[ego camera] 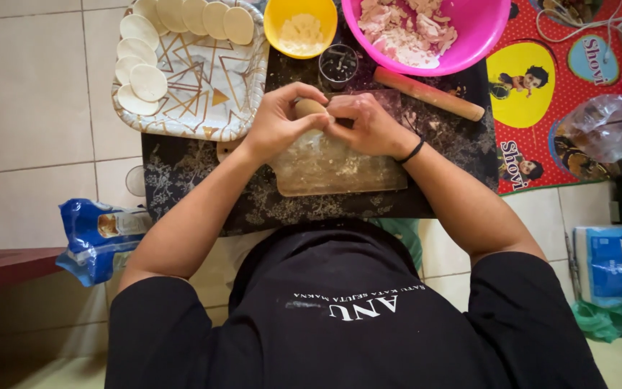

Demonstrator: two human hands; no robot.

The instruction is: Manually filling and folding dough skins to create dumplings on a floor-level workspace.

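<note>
I see left hand [276,121] and right hand [370,126] pinched narrow around dough piece [309,106], mostly hidden by fingers, above cutting board [340,169] near table's [181,173] far edge. Pink bowl [484,29] cut off at top.

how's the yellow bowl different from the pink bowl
The yellow bowl is smaller than the pink bowl. The yellow bowl holds a thin pale, powdery layer, while the pink bowl is heaped with chunky pinkish-white filling. The yellow bowl sits beside the patterned tray; the pink bowl sits above the wooden rolling pin. Both are round, look like plastic, lie beyond the hands and are cut off by the frame's top edge.
</note>
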